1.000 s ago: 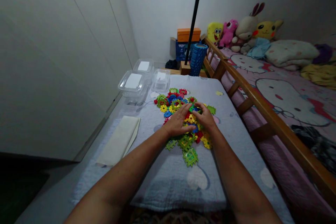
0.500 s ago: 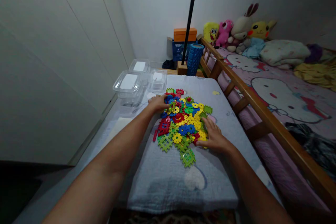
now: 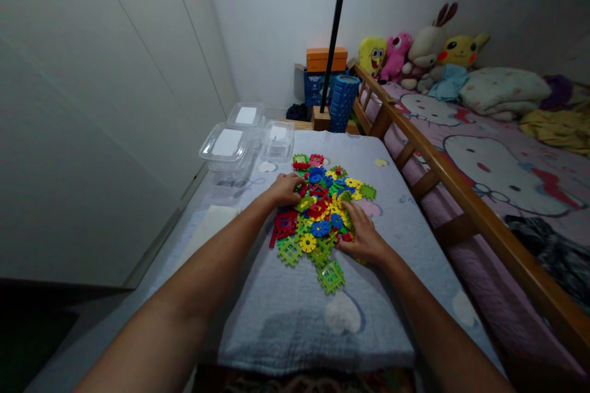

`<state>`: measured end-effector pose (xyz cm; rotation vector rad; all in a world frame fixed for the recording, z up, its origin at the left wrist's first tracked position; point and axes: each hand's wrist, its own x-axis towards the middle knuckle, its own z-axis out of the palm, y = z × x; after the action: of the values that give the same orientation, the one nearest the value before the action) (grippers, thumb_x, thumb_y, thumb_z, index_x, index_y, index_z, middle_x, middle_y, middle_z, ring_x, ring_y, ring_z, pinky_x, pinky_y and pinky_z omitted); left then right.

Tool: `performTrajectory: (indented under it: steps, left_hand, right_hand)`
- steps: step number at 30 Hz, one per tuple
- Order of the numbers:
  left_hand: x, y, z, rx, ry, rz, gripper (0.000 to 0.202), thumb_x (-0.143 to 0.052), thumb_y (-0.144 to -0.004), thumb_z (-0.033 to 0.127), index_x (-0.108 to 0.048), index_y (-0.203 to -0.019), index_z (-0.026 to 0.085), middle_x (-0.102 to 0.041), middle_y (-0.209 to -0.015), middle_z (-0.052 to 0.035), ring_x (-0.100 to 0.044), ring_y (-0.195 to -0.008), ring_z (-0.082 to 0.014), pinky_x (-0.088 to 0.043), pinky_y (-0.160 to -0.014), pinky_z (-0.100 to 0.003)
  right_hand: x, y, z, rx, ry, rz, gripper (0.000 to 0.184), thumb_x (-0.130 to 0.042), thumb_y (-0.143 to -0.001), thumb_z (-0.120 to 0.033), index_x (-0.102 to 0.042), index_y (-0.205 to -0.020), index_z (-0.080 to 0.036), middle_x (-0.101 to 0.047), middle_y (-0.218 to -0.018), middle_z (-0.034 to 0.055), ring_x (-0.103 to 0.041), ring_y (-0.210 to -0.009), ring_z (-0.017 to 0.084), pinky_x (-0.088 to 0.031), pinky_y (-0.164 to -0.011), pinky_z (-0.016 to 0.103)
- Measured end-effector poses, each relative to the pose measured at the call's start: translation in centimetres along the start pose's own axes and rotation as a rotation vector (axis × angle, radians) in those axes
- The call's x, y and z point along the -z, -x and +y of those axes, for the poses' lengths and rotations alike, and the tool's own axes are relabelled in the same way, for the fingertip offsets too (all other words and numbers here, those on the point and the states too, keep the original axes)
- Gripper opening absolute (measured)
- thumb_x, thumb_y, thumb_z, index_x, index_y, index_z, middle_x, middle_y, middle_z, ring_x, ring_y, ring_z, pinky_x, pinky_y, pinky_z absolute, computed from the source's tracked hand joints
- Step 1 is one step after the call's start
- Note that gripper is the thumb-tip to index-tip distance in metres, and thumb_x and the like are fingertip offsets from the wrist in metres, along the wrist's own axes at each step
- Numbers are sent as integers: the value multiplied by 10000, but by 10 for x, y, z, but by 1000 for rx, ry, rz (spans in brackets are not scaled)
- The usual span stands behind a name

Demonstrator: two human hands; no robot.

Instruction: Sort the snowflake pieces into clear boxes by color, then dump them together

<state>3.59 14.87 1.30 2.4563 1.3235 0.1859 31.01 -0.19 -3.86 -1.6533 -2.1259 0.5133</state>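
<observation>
A heap of plastic interlocking pieces lies on the cloth-covered table (image 3: 271, 319). In it are yellow flower-shaped discs (image 3: 307, 242), blue discs (image 3: 321, 228), red square pieces (image 3: 286, 222) and green square frames (image 3: 330, 276). My left hand (image 3: 286, 189) presses against the heap's left side, its fingers bent over the pieces and their tips partly hidden. On the opposite side my right hand (image 3: 364, 233) rests with thumb and fingers spread, touching yellow and red pieces. Neither hand grips a single piece that I can make out.
Clear plastic boxes (image 3: 225, 150) with white labels stand at the table's far left. A pale sheet (image 3: 209, 227) lies near my left forearm. Behind the table are a black pole (image 3: 334, 31) and a blue foam roller (image 3: 344, 104). A wooden bed rail (image 3: 426, 156) runs along the right.
Both hands have moved inward, my right hand to the left and my left hand slightly right. Pieces between them are pushed closer together, and some in the middle have shifted or tilted.
</observation>
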Motion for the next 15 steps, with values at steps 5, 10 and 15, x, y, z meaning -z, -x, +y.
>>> performTrajectory:
  steps: [5,10,15]
  left_hand:
    - [-1,11,11,-70,190,-28,501,-647,-667,225,-732,-1161,216,-739,-1197,-70,-676,-1132,-295,-507,-1043,-418]
    - [8,17,12,-107,480,-104,437,-660,-743,356,-726,-1144,195,-762,-1079,-46,-697,-973,-243,-559,-893,-361]
    - [11,-8,11,47,274,168,264,-602,-845,366,-738,-976,182,-742,-1061,-83,-675,-1049,-257,-534,-989,-385]
  right_hand:
    - [-4,-7,-3,61,-98,79,980,-740,-753,-345,-308,-1621,-205,-386,-1630,197,-361,-1532,345,-322,-1247,552]
    - [-6,-20,-8,69,-152,157,913,-712,-754,-263,-364,-1596,-215,-481,-1553,168,-450,-1467,321,-340,-1250,530]
    - [-9,-24,-9,55,-163,218,789,-688,-774,-256,-460,-1528,-230,-547,-1485,148,-505,-1411,316,-381,-1222,539]
